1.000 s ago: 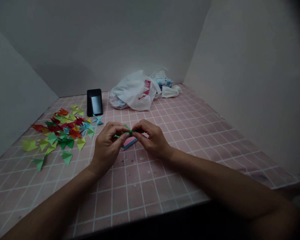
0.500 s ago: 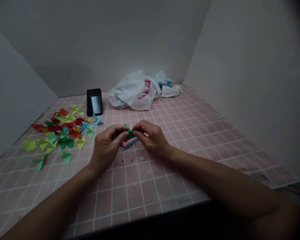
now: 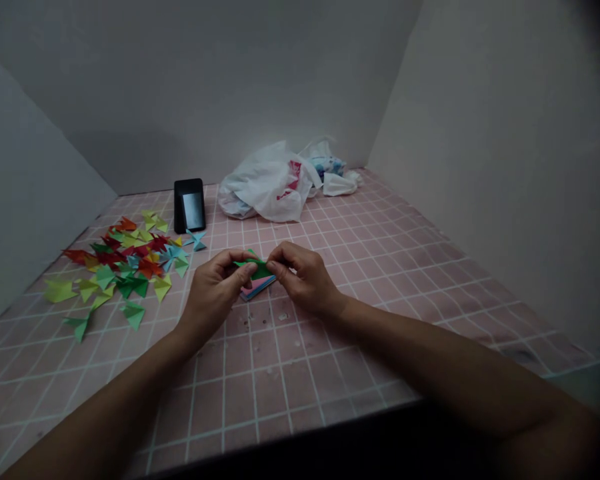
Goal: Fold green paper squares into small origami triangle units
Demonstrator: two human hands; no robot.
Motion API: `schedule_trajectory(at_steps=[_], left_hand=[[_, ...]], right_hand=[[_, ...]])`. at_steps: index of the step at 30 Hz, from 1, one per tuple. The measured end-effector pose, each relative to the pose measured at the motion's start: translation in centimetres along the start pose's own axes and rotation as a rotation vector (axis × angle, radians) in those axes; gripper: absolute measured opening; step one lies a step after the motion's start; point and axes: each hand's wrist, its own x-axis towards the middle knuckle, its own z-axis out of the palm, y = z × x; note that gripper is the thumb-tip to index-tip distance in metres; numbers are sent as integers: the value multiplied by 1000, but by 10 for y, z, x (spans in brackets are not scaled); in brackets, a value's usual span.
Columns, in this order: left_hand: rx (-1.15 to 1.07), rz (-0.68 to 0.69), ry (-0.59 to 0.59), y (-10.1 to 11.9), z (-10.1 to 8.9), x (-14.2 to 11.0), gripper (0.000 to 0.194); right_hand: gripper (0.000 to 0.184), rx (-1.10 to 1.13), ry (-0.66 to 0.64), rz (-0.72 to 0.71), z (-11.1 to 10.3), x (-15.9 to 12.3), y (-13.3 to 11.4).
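Observation:
Between both hands, at the middle of the view, is a piece of green origami paper [image 3: 261, 269]. My left hand [image 3: 219, 283] pinches its left side between thumb and fingers. Its right end is pinched by my right hand [image 3: 303, 275]. Part of the paper is hidden behind the fingers, so its exact fold cannot be made out. Just below and behind it, a small stack of coloured paper sheets [image 3: 256, 288] lies on the table, pink on top with blue at the edge.
Many folded paper pieces [image 3: 130, 257] in red, yellow, green and blue lie heaped at the left. A black phone-like device [image 3: 190, 205] leans at the back. White plastic bags [image 3: 267, 180] sit near the rear wall. A pink checked cloth [image 3: 280, 387] covers the table.
More of the green paper shows between my hands now. My right hand has shifted slightly to the right, and the left has barely moved.

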Motion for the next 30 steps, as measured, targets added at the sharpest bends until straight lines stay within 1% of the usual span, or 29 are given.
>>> schedule_trajectory(at_steps=[2, 5, 9, 12, 15, 22, 26, 30], left_hand=[[-37, -70, -30, 0, 1, 1, 17], [-51, -112, -37, 2, 1, 2, 17], [-56, -85, -60, 2, 0, 3, 17], [-50, -73, -103, -1, -2, 4, 17], [-38, -64, -110, -3, -4, 5, 18], [-26, -37, -125, 1, -5, 7, 11], [-9, -5, -138, 1, -5, 8, 9], [39, 48, -161, 1, -7, 9, 9]], right_hand=[[16, 43, 7, 35, 1, -1, 0], [19, 114, -46, 93, 1, -1, 1], [29, 252, -111, 159, -1, 1, 4], [26, 410, -177, 196, -2, 3, 8], [25, 502, -226, 232, -1, 4, 10], [24, 500, -240, 334, -2, 5, 8], [26, 491, -245, 350, -4, 6, 7], [27, 482, -243, 335, -4, 6, 7]])
